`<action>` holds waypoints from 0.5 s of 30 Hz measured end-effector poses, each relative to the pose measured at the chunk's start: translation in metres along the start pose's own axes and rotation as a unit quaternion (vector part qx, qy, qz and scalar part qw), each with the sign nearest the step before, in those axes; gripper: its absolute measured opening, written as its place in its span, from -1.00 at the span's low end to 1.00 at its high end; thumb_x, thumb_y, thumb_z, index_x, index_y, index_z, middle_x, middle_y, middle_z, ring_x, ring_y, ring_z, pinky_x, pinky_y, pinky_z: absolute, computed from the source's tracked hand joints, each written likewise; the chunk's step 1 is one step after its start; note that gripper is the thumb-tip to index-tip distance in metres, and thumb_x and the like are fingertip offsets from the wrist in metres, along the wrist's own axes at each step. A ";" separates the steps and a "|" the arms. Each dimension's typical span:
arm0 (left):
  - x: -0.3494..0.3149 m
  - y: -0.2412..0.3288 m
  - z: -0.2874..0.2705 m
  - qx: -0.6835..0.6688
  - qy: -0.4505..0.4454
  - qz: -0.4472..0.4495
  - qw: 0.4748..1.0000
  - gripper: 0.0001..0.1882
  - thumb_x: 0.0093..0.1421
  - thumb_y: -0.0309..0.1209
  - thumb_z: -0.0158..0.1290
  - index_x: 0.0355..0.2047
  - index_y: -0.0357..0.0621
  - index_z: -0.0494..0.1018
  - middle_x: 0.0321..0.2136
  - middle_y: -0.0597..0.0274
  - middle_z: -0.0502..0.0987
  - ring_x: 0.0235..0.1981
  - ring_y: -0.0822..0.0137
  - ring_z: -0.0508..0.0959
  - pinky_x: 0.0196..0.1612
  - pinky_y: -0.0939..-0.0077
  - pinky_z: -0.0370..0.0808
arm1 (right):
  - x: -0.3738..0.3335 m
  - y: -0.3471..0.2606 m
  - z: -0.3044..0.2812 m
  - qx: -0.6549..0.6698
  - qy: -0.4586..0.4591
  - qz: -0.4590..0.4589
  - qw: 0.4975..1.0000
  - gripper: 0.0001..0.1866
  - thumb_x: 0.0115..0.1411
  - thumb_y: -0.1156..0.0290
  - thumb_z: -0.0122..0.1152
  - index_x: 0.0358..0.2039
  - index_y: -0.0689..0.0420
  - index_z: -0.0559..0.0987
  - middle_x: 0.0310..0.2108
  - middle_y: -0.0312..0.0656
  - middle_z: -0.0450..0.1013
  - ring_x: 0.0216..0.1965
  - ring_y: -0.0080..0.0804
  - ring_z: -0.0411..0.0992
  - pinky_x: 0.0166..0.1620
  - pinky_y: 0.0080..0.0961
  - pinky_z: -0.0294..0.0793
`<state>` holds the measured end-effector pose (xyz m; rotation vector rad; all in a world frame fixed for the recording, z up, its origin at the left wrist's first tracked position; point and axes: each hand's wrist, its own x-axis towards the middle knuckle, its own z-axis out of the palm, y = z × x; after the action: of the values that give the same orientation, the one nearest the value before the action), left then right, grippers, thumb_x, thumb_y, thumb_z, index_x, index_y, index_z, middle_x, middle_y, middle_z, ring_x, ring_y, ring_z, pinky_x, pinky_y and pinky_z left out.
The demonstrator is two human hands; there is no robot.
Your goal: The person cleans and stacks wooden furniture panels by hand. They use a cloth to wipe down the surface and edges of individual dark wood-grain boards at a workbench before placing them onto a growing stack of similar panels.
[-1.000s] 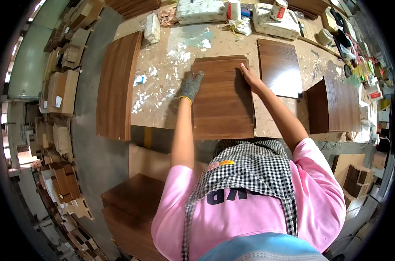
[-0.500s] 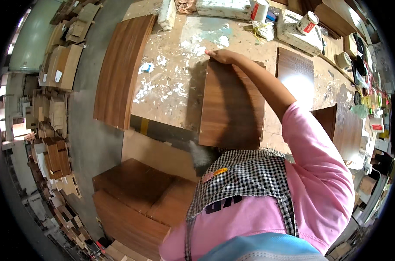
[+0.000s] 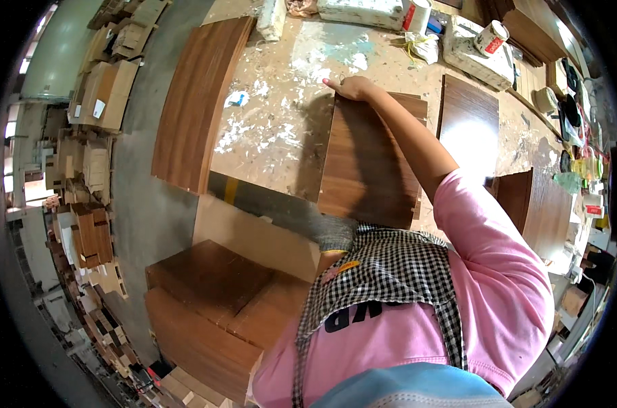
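A brown wood-grain panel (image 3: 363, 163) lies on the worktable right in front of me, with the edge of another board showing at its right side. At its far left corner, my bare right hand (image 3: 354, 88) closes on the far edge, thumb pointing left. My right forearm crosses above the panel and casts a shadow on it. Beside the near left corner is my left hand (image 3: 335, 233) in a grey glove, close to my checked apron. Its fingers are blurred and partly hidden, so I cannot see whether it holds anything.
Long brown boards (image 3: 199, 102) lie at the table's left edge. Another dark panel (image 3: 468, 122) is on the right, near white-stained blocks (image 3: 478, 53) and a cup (image 3: 490, 38). Brown boards (image 3: 213, 279) are stacked low at my left. Cardboard (image 3: 108, 95) lines the far-left aisle.
My gloved left hand has moved right, toward the panel's near edge and my apron. My right hand stays at the far corner. The whole view has shifted slightly.
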<state>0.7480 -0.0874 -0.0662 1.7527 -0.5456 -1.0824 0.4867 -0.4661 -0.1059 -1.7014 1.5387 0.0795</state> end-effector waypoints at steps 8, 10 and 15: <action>0.012 0.029 0.037 0.017 -0.021 0.060 0.998 -0.39 0.49 -0.17 -0.28 0.39 -0.33 0.07 0.42 -0.10 0.06 0.44 0.11 0.07 0.43 0.32 0.06 | -0.038 0.022 0.021 0.019 0.289 -0.155 0.944 -0.32 0.43 -0.17 -0.19 0.17 0.19 0.48 0.19 0.11 0.39 0.23 0.05 0.33 0.27 -0.17 0.27; 0.025 0.048 0.051 0.037 -0.026 0.111 0.993 -0.41 0.50 -0.20 -0.29 0.39 -0.33 0.06 0.42 -0.10 0.05 0.45 0.11 0.06 0.43 0.32 0.06 | -0.094 0.026 0.023 0.097 0.448 -0.209 0.864 -0.49 0.37 0.03 0.07 0.11 0.19 0.52 0.14 0.05 0.44 0.15 0.02 0.40 0.29 -0.16 0.25; 0.082 0.131 0.135 0.132 -0.265 0.278 0.914 -0.35 0.43 -0.09 -0.12 0.38 -0.27 0.14 0.42 0.02 0.08 0.41 0.18 0.11 0.43 0.26 0.04 | -0.256 0.101 0.116 0.215 0.544 0.020 0.811 -0.55 0.31 0.23 0.22 0.14 0.18 0.48 0.14 0.03 0.36 0.22 -0.03 0.28 0.28 -0.23 0.23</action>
<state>0.6876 -0.2728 -0.0015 1.3639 -1.4881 -1.0891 0.3894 -0.1834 -0.0956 -1.3390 2.1304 -1.3403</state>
